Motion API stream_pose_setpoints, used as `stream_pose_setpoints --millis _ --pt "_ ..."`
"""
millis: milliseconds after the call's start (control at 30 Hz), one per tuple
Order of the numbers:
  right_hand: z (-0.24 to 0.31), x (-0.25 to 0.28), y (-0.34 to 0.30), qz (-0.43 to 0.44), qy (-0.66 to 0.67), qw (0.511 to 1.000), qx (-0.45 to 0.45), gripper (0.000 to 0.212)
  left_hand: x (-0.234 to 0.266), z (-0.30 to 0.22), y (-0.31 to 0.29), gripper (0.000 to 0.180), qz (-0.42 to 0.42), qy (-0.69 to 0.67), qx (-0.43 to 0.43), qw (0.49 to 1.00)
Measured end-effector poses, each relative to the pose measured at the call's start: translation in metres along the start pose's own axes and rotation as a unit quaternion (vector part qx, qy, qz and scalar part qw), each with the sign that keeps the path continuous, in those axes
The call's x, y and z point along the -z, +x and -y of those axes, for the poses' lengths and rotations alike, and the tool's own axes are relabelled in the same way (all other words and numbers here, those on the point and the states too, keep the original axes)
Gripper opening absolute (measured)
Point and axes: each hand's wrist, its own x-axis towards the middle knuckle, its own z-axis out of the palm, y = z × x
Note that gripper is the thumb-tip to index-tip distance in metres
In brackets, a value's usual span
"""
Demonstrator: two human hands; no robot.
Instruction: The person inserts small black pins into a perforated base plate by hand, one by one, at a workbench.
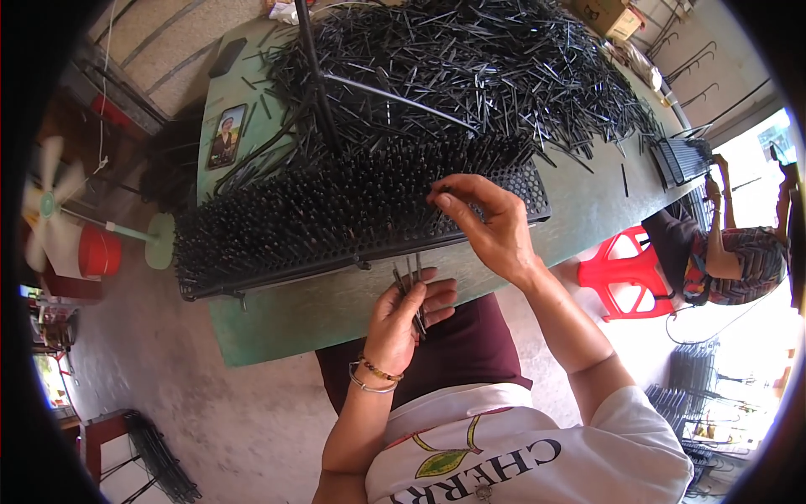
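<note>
A long black perforated rack (526,186) lies across the green table, with a dense crowd of thin black sticks (311,206) standing upright in its holes. Its right end shows bare holes. In front of the rack, my left hand (395,315) holds a few thin dark sticks (409,277) under the thumb, its other fingers loosely spread. My right hand (499,231) reaches over the rack near its right end. Thumb and forefinger are pinched together at the standing sticks; whatever is between them is too small to make out.
A large pile of loose black sticks (453,76) covers the far side of the table (277,323). A black metal pole (315,76) rises behind the rack. A phone (227,136) lies at left. Another person (730,260) sits at right, by a red stool (621,273). A fan (50,202) stands left.
</note>
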Motion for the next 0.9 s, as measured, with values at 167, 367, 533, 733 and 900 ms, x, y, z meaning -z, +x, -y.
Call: stream_pose_setpoints --millis 167,367,533,733,900 --pt "-0.009 -0.008 0.01 0.02 -0.035 0.998 0.05 0.017 -0.002 0.002 -0.001 0.031 0.007 0.003 0.005 1.0" --pt "-0.012 -0.006 0.01 0.036 -0.087 0.991 0.094 0.017 -0.003 -0.004 -0.002 0.032 0.012 -0.019 0.026 0.999" --pt "-0.014 -0.013 0.006 -0.009 -0.099 0.988 0.12 0.018 -0.003 -0.004 -0.002 0.032 0.038 -0.005 0.034 0.999" --pt "-0.021 -0.017 0.005 0.0 -0.186 0.961 0.207 0.024 -0.004 -0.005 -0.002 0.033 0.049 -0.003 0.038 0.998" --pt "-0.023 -0.018 0.004 0.01 -0.224 0.933 0.282 0.029 -0.004 -0.006 -0.002 0.034 0.06 0.008 0.043 0.997"
